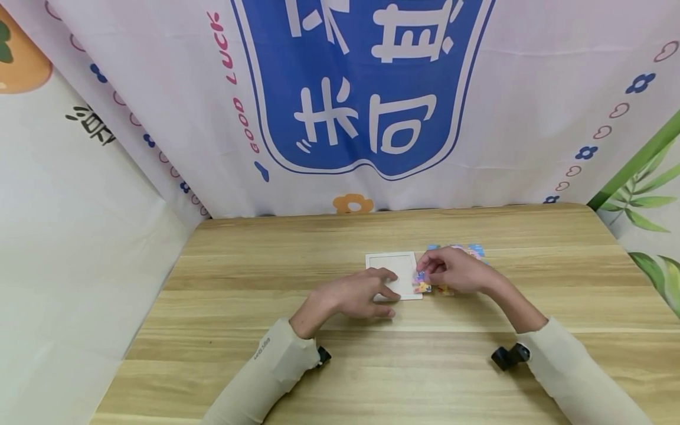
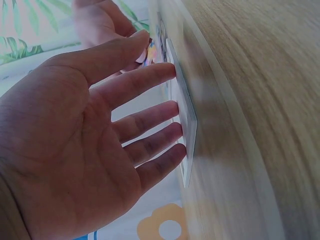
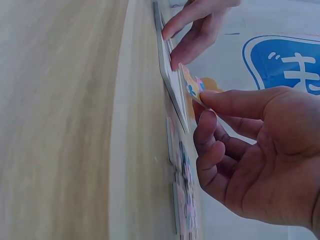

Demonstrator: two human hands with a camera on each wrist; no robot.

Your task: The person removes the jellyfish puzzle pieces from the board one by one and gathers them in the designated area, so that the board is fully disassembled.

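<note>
A flat white puzzle tray (image 1: 392,263) with a thin line inside its border lies on the wooden table. The left hand (image 1: 358,294) rests its fingertips on the tray, fingers spread and fairly straight. Between thumb and fingers the right hand (image 1: 459,270) pinches a colourful puzzle piece (image 1: 422,283) over the tray's right border. In the right wrist view this puzzle piece (image 3: 191,86) is tilted, its printed face partly showing. More puzzle pieces (image 3: 183,185) lie on the table right of the tray, partly hidden under the right hand in the head view.
The wooden table (image 1: 255,366) ends at a back edge against a hanging white cloth (image 1: 175,77) with a blue printed panel. Black wrist devices (image 1: 511,356) are strapped below both sleeves. Leaf-printed cloth (image 1: 645,195) hangs at the right.
</note>
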